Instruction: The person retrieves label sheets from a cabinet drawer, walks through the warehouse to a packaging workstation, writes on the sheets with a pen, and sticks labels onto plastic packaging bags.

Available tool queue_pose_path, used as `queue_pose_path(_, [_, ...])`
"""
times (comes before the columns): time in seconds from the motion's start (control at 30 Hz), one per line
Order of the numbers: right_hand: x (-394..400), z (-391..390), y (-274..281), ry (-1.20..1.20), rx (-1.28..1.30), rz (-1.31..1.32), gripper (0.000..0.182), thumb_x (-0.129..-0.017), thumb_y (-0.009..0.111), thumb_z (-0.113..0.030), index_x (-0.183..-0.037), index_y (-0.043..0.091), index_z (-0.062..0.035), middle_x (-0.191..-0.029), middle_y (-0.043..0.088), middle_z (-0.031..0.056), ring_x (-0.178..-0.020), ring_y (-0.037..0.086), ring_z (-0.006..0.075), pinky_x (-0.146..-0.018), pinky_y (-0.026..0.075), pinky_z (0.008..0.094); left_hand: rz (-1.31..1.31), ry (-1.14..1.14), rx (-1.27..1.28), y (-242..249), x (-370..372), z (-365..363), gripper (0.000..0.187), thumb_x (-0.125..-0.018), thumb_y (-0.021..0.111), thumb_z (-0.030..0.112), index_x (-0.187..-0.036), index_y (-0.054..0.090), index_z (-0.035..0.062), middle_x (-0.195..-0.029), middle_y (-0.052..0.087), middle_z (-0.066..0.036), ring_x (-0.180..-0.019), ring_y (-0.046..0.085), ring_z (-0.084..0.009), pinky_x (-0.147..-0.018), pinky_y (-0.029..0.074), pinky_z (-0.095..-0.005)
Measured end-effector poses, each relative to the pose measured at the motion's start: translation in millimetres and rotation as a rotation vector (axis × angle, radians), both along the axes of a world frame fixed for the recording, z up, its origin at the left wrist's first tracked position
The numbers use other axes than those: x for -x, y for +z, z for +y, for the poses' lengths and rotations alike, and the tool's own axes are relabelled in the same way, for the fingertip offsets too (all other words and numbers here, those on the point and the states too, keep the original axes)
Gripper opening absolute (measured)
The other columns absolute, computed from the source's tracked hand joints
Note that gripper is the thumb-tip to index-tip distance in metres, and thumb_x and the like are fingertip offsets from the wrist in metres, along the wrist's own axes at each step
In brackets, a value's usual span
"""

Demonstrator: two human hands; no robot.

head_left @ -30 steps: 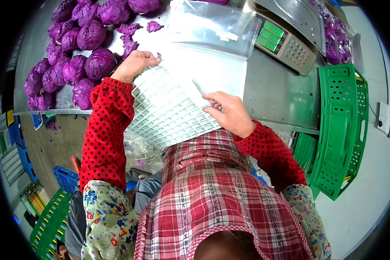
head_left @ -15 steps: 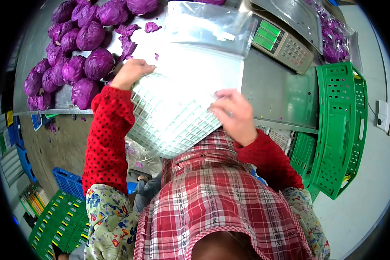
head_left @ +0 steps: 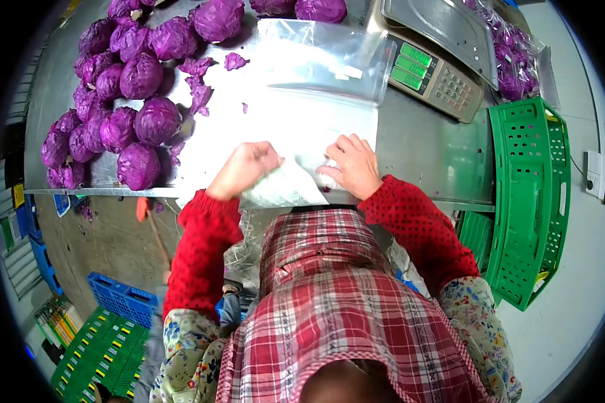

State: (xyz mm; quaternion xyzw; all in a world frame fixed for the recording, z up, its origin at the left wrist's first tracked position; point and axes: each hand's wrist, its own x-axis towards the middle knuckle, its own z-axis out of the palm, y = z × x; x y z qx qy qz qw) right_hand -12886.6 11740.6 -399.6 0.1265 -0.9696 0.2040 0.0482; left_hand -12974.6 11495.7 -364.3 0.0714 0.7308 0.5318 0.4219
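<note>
A pale sheet with a green pattern point(head_left: 286, 187) lies folded or bunched at the table's front edge. My left hand point(head_left: 249, 164) is closed on its upper left side, slightly blurred. At its right side my right hand point(head_left: 351, 163) has curled fingers, with thumb and fingertips close to the sheet; what they pinch is too small to make out. Beyond both hands lies a stack of clear plastic bags point(head_left: 316, 60). Purple cabbages point(head_left: 158, 121) are piled on the left of the metal table, with loose purple leaves point(head_left: 198, 94) beside them.
A scale point(head_left: 437, 77) with green displays stands at the back right, near bagged purple cabbage point(head_left: 511, 70). Green crates point(head_left: 528, 201) stand at the table's right end. Blue pallets point(head_left: 121, 299) and green crates point(head_left: 101, 356) are on the floor at lower left.
The patterned sheet, spread wide between my hands before, is now lower and bunched small. My left hand has moved right and toward me, and my hands are closer together.
</note>
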Motion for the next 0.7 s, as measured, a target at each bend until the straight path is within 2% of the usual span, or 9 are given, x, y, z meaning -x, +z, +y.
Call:
queue_pose_path(0.13, [15, 7, -4, -0.11, 0.219, -0.206, 0.018, -0.08, 0.068, -0.029, -0.079, 0.068, -0.0111, -0.081, 0.061, 0.0094, -0.081, 0.057, 0.028, -0.071, 0.045, 0.041, 0.198, -0.313, -0.122, 40, -20, 3, 0.017, -0.088, 0.067, 0.016, -0.082, 0.064, 0.0003, -0.066, 0.057, 0.002, -0.066, 0.049, -0.0062, -0.062, 0.042, -0.0235])
queue_pose_path(0.17, [23, 12, -5, -0.11, 0.219, -0.19, 0.018, -0.08, 0.068, -0.029, -0.079, 0.068, -0.0111, -0.081, 0.061, 0.0094, -0.081, 0.057, 0.028, -0.071, 0.045, 0.041, 0.215, -0.316, -0.12, 29, -10, 4, 0.017, -0.088, 0.067, 0.016, -0.082, 0.064, 0.0003, -0.066, 0.057, 0.002, -0.066, 0.049, -0.0062, -0.062, 0.042, -0.0235])
queue_pose_path(0.23, [41, 25, -5, -0.112, 0.394, -0.566, 0.02, -0.084, 0.064, -0.03, -0.083, 0.068, -0.0098, -0.083, 0.063, 0.0115, -0.084, 0.06, 0.0285, -0.071, 0.048, 0.0406, 0.012, -0.051, -0.152, -2, 11, 6, 0.017, -0.088, 0.067, 0.015, -0.081, 0.064, -0.0002, -0.067, 0.058, 0.002, -0.066, 0.05, -0.0063, -0.062, 0.042, -0.023])
queue_pose_path(0.3, [86, 48, 17, -0.346, 0.333, -0.269, 0.023, -0.088, 0.06, -0.03, -0.084, 0.067, -0.0084, -0.091, 0.066, 0.0133, -0.084, 0.065, 0.0276, -0.074, 0.051, 0.0385, 0.074, 0.024, -0.015, -29, 25, 3, 0.014, -0.087, 0.067, 0.013, -0.08, 0.066, 0.0004, -0.071, 0.061, 0.001, -0.067, 0.052, -0.0064, -0.063, 0.043, -0.0226])
queue_pose_path(0.37, [128, 85, 68, -0.114, -0.217, 0.197, 0.019, -0.083, 0.068, -0.014, -0.097, 0.063, -0.0018, -0.085, 0.068, 0.0076, -0.079, 0.066, 0.0212, -0.076, 0.053, 0.0322, -0.004, 0.135, -0.045, -41, 29, -1, 0.013, -0.086, 0.067, 0.011, -0.079, 0.066, -0.0005, -0.074, 0.064, -0.001, -0.069, 0.055, -0.0077, -0.066, 0.045, -0.0241])
queue_pose_path(0.4, [124, 77, 102, -0.214, 0.427, 0.032, 0.016, -0.082, 0.069, -0.012, -0.093, 0.063, -0.002, -0.081, 0.066, 0.0067, -0.075, 0.064, 0.0195, -0.073, 0.052, 0.031, 0.007, 0.161, -0.085, -42, 35, -4, 0.013, -0.086, 0.066, 0.01, -0.079, 0.066, -0.0009, -0.077, 0.066, -0.003, -0.071, 0.056, -0.0089, -0.068, 0.046, -0.0248])
queue_pose_path(0.47, [80, 48, 112, -0.219, 0.881, -0.337, 0.014, -0.081, 0.069, -0.01, -0.09, 0.061, -0.0021, -0.076, 0.062, 0.0066, -0.07, 0.062, 0.0183, -0.07, 0.05, 0.0296, -0.03, 0.175, -0.032, -37, 52, -12, 0.01, -0.085, 0.065, 0.007, -0.081, 0.067, -0.002, -0.084, 0.068, -0.007, -0.076, 0.06, -0.0121, -0.073, 0.047, -0.026])
queue_pose_path(0.57, [-4, 12, 48, 0.06, 0.531, -0.56, 0.025, -0.081, 0.069, -0.011, -0.101, 0.057, -0.0015, -0.076, 0.063, 0.0157, -0.072, 0.063, 0.0285, -0.071, 0.051, 0.029, -0.092, 0.26, -0.096, -33, 72, -19, 0.01, -0.085, 0.066, 0.008, -0.085, 0.069, -0.0014, -0.079, 0.067, -0.004, -0.071, 0.058, -0.0099, -0.068, 0.047, -0.0251])
queue_pose_path(0.7, [-28, -1, 46, -0.134, 0.613, -0.49, 0.032, -0.081, 0.069, -0.008, -0.108, 0.055, -0.0009, -0.079, 0.064, 0.0175, -0.073, 0.064, 0.0312, -0.07, 0.052, 0.0333, -0.084, 0.264, -0.019, -32, 80, -22, 0.013, -0.083, 0.071, 0.012, -0.083, 0.068, -0.0007, -0.072, 0.064, -0.002, -0.059, 0.055, -0.0074, -0.056, 0.043, -0.0233])
